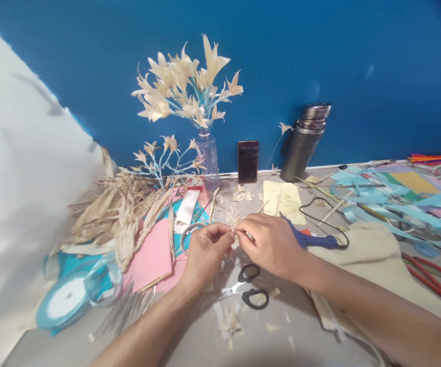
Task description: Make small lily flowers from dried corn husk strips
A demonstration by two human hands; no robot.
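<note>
My left hand [209,251] and my right hand [268,243] meet fingertip to fingertip over the middle of the table. Both are closed in a pinch on something small and pale, mostly covered by the fingers, whose kind I cannot make out. Just below them lie scissors [256,299] with black handles, blades apart and pointing left. Pale cut scraps [231,322] are scattered nearer to me. Beside my right hand a blue glue gun [315,240] with a dark cord rests on the table. A grey tape ring [184,239] sits behind my left hand.
Pale handmade flowers [182,76] stand in a clear bottle [208,158] by the blue wall. A phone [248,161] and a dark flask [305,145] lean there. Dried husks [109,209], pink paper [153,255] and a ribbon spool [65,298] lie left; red-handled pliers [434,285] lie right.
</note>
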